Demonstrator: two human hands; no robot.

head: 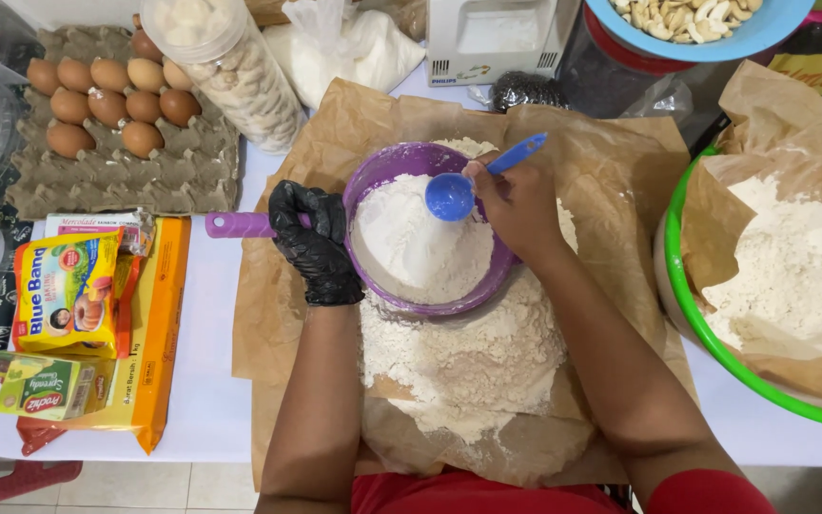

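While the purple sieve of flour is gripped at its handle by the gloved left hand, a blue scoop is pinched in the closed right hand over brown paper.

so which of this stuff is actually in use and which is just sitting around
In use:
left hand, gloved, on the purple sieve handle
right hand holding the blue scoop
flour in the sieve
brown paper with the flour heap

Lying about:
eggs
jar
packets
green bowl
bowl of nuts
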